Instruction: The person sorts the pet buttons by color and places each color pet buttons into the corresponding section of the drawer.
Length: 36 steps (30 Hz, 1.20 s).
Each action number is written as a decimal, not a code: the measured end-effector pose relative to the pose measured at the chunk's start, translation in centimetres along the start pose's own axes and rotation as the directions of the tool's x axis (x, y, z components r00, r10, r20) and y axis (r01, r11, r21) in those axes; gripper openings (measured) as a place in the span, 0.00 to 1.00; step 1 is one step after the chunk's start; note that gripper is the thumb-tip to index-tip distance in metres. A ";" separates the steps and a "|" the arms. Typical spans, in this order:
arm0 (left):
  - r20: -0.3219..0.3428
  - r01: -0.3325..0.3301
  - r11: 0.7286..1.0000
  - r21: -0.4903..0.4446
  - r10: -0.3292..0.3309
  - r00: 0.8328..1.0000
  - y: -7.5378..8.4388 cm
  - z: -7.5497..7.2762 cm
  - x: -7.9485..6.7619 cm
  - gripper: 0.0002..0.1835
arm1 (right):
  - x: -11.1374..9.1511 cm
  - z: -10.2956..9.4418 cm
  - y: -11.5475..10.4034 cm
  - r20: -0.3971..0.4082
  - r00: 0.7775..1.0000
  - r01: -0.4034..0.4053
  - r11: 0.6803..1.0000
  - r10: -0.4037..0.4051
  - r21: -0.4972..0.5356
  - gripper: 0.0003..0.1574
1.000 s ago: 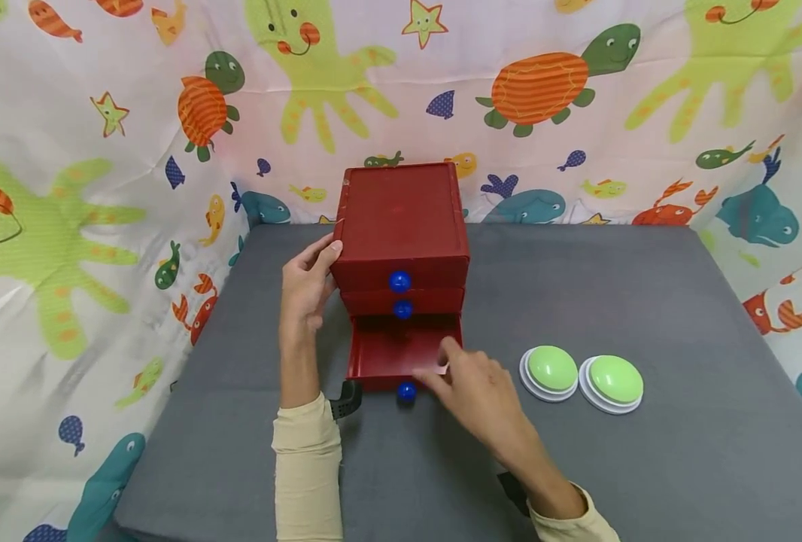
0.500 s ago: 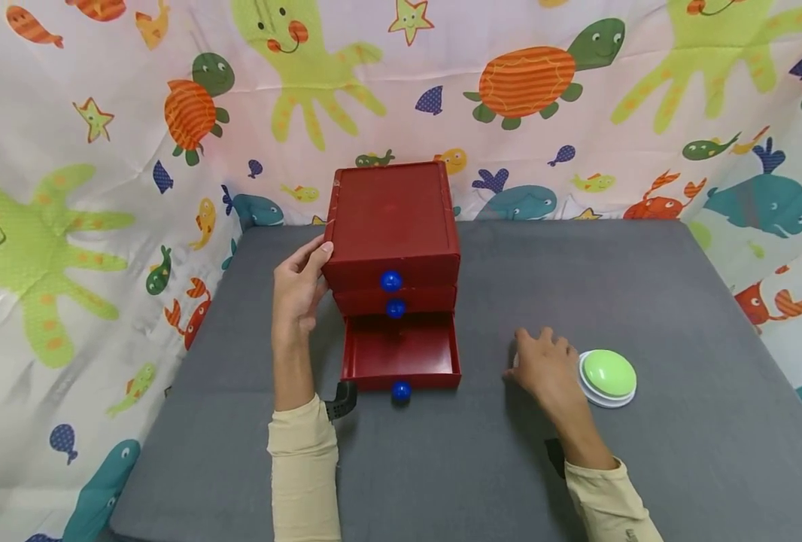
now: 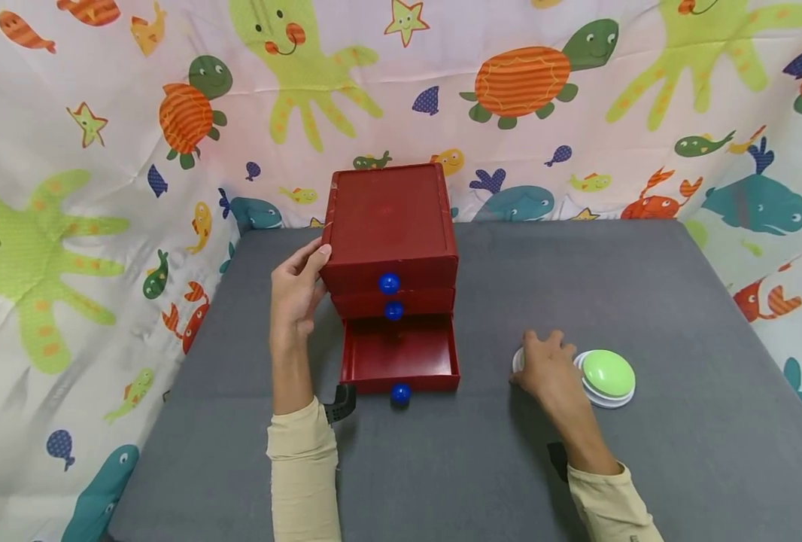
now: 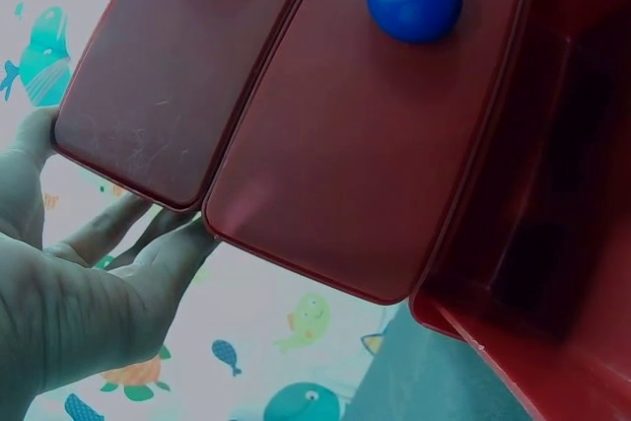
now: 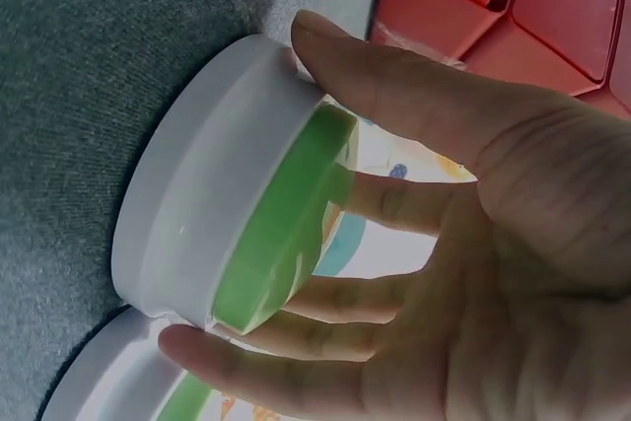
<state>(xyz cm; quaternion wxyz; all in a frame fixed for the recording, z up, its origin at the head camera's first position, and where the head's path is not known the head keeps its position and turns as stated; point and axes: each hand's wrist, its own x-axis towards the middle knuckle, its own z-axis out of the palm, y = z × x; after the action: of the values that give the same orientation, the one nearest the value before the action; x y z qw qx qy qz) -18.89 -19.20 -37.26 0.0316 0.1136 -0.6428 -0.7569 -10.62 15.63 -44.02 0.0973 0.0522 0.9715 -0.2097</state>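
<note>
The red drawer cabinet has blue knobs, and its bottom drawer is pulled out with nothing visible inside. My left hand holds the cabinet's upper left side. In the left wrist view its thumb lies at the top edge and its fingers against the side. My right hand is over a round green push button with a white base. Thumb and fingers curl round this button, which sits flat on the table. Right beside it stands a second green push button, near the little finger.
The grey table carries the cabinet and both buttons. Behind and on the sides hangs a white curtain printed with sea animals. The open drawer juts toward the front.
My right hand has left the open drawer's front and moved right onto the nearer green push button. The left hand stays on the cabinet. The head view has shifted slightly.
</note>
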 end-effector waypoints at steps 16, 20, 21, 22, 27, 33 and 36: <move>0.002 0.019 1.000 0.002 -0.019 1.000 -0.3 -0.1 -0.3 0.29 | -1.2 -0.4 -0.7 -0.055 0.997 0.047 0.998 -0.045 0.040 0.34; -0.006 0.019 1.000 0.013 -0.019 1.000 -0.5 -0.2 -0.4 0.29 | -1.7 -1.1 -1.7 -0.093 0.994 0.066 0.996 -0.061 0.057 0.37; -0.008 0.019 1.000 0.012 -0.019 1.000 -0.5 -0.2 -0.4 0.29 | -1.8 -1.4 -2.1 -0.104 0.992 0.079 0.995 -0.072 0.066 0.37; -0.011 0.016 1.000 0.013 -0.016 1.000 -0.5 -0.2 -0.3 0.28 | -2.0 -1.7 -2.6 -0.117 0.989 0.096 0.992 -0.087 0.076 0.37; -0.001 -0.003 1.000 -0.004 0.003 1.000 -0.2 0.0 -0.1 0.28 | -2.8 -2.7 -5.9 -0.176 0.965 0.217 0.969 -0.194 0.119 0.35; 0.009 -0.005 1.000 -0.004 0.005 1.000 0.0 -0.1 0.0 0.28 | -3.0 -1.2 -10.4 -0.198 0.924 0.353 0.929 -0.328 0.108 0.36; 0.011 -0.013 1.000 -0.004 0.013 1.000 0.0 -0.2 0.0 0.28 | -2.7 0.1 -12.3 -0.175 0.917 0.380 0.920 -0.360 0.100 0.39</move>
<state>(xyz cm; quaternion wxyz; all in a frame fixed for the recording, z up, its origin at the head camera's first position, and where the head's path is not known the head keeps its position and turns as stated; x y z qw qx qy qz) -18.85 -19.40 -37.24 0.0333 0.1051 -0.6422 -0.7586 -9.69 4.25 -38.63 -0.0225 -0.1106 0.9524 -0.2832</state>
